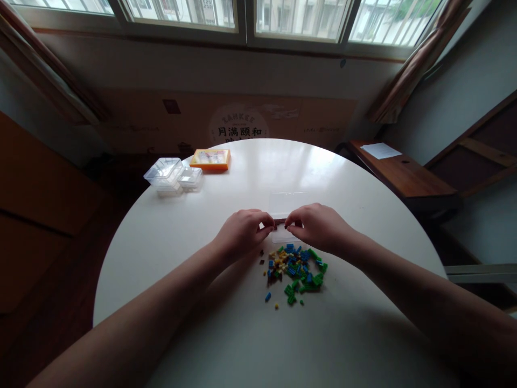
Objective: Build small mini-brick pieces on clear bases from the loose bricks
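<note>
Okay, dark brown strip (280, 221) of small bricks, held up between both hands around mid-table, over a clear plastic case (288, 202). Left hand (244, 229): thumb and fingers pinched together on the strip's left end. Right hand (319, 226): thumb and forefinger clamped at its right end; a dark bit shows there, too small to tell if separate

Pile of bricks (297, 269), green, blue and yellow, just on the near-edge side of the case. Strays about it: dark pieces (262, 262) toward the left edge, blue brick (268, 297), yellow piece (277, 306) and green piece (301, 302) toward the near edge

All on a round white table (250, 345). At its far-left edge, clear boxes (163, 172), with a smaller clear box (190, 177) just beside; orange box (210, 160) next along the far edge

Past the right edge, brown side desk (420, 172), white paper (380, 151) near its far end. Beyond the far edge, printed panel (283, 116), windows (299, 21) above
</note>
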The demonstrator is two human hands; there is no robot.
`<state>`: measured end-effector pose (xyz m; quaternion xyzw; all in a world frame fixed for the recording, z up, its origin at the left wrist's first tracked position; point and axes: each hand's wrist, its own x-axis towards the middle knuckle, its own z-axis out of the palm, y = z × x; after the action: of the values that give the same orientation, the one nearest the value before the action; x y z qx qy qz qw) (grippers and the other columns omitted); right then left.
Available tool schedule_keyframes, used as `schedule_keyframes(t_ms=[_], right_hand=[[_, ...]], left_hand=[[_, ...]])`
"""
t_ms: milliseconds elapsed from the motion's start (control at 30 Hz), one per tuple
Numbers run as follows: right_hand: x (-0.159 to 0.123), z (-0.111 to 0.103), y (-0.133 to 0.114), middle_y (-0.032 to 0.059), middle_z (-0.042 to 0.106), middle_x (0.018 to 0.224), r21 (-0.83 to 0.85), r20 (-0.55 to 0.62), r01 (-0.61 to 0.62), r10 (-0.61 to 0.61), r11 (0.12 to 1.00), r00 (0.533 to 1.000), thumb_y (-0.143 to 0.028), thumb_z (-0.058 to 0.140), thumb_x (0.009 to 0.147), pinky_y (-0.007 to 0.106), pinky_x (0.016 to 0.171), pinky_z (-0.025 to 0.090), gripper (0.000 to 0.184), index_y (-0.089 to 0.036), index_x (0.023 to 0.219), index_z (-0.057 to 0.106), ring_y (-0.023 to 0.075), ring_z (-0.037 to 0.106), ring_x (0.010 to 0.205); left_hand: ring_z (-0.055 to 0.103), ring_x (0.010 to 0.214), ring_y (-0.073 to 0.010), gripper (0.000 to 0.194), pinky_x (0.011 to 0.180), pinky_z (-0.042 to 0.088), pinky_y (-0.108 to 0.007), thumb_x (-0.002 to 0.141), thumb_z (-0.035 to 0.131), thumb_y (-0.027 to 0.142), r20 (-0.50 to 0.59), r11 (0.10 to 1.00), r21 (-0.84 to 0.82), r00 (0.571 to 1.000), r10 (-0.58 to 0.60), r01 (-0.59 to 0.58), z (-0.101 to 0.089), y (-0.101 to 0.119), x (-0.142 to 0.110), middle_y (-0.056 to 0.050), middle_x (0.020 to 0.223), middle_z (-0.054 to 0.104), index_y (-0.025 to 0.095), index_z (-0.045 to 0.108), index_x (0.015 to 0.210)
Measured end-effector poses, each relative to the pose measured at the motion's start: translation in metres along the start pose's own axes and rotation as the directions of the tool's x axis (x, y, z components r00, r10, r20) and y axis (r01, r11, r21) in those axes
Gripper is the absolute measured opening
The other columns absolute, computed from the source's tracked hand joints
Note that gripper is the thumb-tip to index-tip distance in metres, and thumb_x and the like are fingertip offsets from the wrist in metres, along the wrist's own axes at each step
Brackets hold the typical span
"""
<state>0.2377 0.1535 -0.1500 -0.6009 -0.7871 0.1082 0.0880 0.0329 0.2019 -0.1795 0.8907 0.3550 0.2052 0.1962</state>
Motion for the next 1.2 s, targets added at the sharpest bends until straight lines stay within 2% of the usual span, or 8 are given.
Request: schedule_keyframes(t_ms=[300,533,667,1033,1200], right_hand=[[0.011,0.006,-0.004,0.0008,0.076,0.090,-0.039,0.088,-0.025,0.029,0.999,0.996,-0.032,0.058,0.083,0.030,0.064,0.040,0.022,-0.031,0.090,0.079,0.0187,0.066,0.082],[0.003,0.000,0.000,0.0025,0.075,0.088,-0.005,0.027,0.035,-0.035,0.999,0.999,-0.033,0.054,0.089,0.029,0.062,0.040,0.026,-0.028,0.092,0.079,0.0173,0.066,0.079],[-0.006,-0.001,0.002,0.0013,0.074,0.091,-0.008,-0.014,0.105,-0.105,0.994,0.994,-0.025,0.054,0.086,0.027,0.060,0.040,0.026,-0.028,0.095,0.078,0.0148,0.064,0.073],[-0.004,0.007,0.007,-0.0026,0.073,0.090,-0.011,0.002,0.139,-0.139,0.990,0.990,-0.026,0.056,0.085,0.026,0.058,0.038,0.027,-0.035,0.098,0.078,0.0132,0.062,0.069],[-0.003,0.008,0.010,-0.0015,0.072,0.092,-0.041,-0.009,0.177,-0.178,0.983,0.984,-0.024,0.055,0.087,0.026,0.058,0.036,0.032,-0.036,0.108,0.076,0.0131,0.061,0.071]], left_hand=[[0.064,0.071,-0.0141,0.015,0.066,0.047,-0.025,0.082,0.064,0.015,0.026,1.000,0.006,1.000,-0.010,0.010,-0.002,0.001,0.000,-0.001,0.086,0.074,0.022,0.076,0.088],[0.064,0.069,-0.0134,0.014,0.065,0.047,-0.023,0.083,0.064,0.016,0.033,1.000,-0.007,0.999,0.017,-0.017,-0.002,0.002,-0.001,-0.001,0.085,0.074,0.021,0.075,0.087],[0.064,0.068,-0.0130,0.014,0.064,0.047,-0.023,0.082,0.064,0.015,0.021,1.000,-0.009,1.000,0.023,-0.023,-0.002,0.001,-0.001,-0.001,0.084,0.074,0.022,0.075,0.086],[0.064,0.068,-0.0129,0.014,0.064,0.048,-0.023,0.082,0.064,0.014,0.041,1.000,-0.012,0.999,0.011,-0.011,-0.005,0.003,0.000,0.000,0.086,0.074,0.022,0.075,0.086],[0.064,0.067,-0.0129,0.012,0.064,0.047,-0.023,0.083,0.064,0.015,0.033,0.999,-0.012,0.999,0.042,-0.042,-0.005,0.002,0.000,-0.001,0.085,0.074,0.021,0.075,0.086]])
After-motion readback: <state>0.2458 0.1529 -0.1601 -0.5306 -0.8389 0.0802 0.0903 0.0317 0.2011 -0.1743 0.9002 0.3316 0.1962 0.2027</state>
